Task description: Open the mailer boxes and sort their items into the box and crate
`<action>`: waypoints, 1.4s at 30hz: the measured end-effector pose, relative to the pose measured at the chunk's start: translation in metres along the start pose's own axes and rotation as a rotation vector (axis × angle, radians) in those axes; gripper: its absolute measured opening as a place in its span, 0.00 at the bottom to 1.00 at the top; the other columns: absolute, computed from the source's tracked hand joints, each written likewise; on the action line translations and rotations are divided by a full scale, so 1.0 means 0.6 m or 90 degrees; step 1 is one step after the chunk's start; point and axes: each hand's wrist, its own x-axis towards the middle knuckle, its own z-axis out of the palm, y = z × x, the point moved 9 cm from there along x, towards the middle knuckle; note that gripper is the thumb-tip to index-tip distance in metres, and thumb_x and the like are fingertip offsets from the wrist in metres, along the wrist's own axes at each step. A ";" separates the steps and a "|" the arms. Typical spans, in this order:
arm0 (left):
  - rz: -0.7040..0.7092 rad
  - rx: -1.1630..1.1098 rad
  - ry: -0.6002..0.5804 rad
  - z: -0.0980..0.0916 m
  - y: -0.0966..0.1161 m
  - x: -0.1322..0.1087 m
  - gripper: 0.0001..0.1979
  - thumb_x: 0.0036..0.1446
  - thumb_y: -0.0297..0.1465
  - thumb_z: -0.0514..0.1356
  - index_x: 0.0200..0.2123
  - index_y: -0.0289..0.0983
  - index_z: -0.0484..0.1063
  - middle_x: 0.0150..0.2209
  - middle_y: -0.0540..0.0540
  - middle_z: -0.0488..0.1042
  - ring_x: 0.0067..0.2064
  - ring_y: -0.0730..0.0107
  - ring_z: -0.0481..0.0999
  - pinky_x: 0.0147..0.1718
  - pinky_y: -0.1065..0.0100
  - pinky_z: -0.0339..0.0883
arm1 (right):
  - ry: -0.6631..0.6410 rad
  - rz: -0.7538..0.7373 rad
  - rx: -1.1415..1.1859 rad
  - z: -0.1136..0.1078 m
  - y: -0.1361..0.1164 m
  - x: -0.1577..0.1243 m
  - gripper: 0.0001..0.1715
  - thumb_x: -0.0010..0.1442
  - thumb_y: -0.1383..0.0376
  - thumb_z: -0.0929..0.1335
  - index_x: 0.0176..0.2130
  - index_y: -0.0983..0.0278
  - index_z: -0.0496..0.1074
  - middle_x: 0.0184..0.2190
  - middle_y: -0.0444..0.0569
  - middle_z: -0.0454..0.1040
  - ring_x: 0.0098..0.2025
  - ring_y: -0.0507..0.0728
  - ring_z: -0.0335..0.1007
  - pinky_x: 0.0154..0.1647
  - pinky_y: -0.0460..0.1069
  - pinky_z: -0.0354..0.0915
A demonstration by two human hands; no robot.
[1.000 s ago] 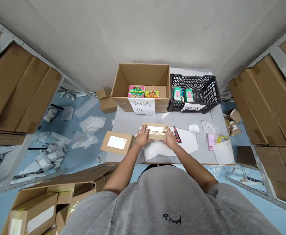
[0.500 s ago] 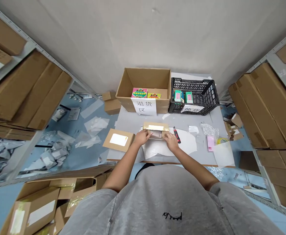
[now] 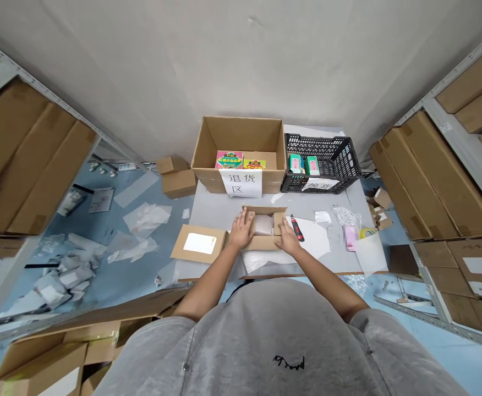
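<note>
A small cardboard box (image 3: 261, 242) lies with its flaps apart at the front middle of the table, and a pale wrapped item (image 3: 264, 225) shows inside. My left hand (image 3: 242, 226) rests spread on the box's left flap, fingers apart. On the right flap lies my right hand (image 3: 287, 236), its fingers stretched out. A red and black utility knife (image 3: 297, 228) is just right of my right hand. White paper (image 3: 315, 234) spreads beneath and beside the box.
A large carton (image 3: 208, 179) and a black crate (image 3: 350, 165) stand at the table's back. Left is a closed box (image 3: 183, 250) with a white label. Bubble wrap, a pink item (image 3: 350, 238) and yellow tape (image 3: 367, 233) lie right. Shelves flank the table.
The small box's top flaps have come apart, showing more of its inside. Both hands have flattened from gripping its edges to lying on the side flaps. The view has shifted slightly.
</note>
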 end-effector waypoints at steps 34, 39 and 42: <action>-0.323 -0.197 0.116 0.017 -0.157 0.021 0.35 0.69 0.30 0.58 0.77 0.28 0.59 0.69 0.24 0.72 0.69 0.40 0.73 0.66 0.45 0.70 | 0.110 0.209 -0.173 -0.020 -0.028 0.093 0.54 0.63 0.68 0.67 0.80 0.84 0.47 0.77 0.78 0.55 0.75 0.75 0.54 0.74 0.65 0.53; -0.274 -0.081 0.082 0.043 -0.111 0.014 0.33 0.70 0.22 0.48 0.76 0.28 0.61 0.76 0.25 0.60 0.76 0.41 0.61 0.73 0.41 0.60 | 0.110 0.192 -0.077 -0.036 -0.009 0.095 0.49 0.65 0.67 0.67 0.78 0.81 0.53 0.76 0.73 0.59 0.75 0.72 0.57 0.77 0.62 0.54; -0.242 -0.098 0.047 0.059 -0.097 0.017 0.31 0.73 0.25 0.47 0.77 0.31 0.60 0.75 0.29 0.65 0.75 0.47 0.65 0.72 0.48 0.63 | 0.186 0.192 0.052 -0.067 0.028 0.074 0.43 0.69 0.73 0.59 0.80 0.71 0.53 0.73 0.64 0.68 0.71 0.64 0.66 0.72 0.58 0.62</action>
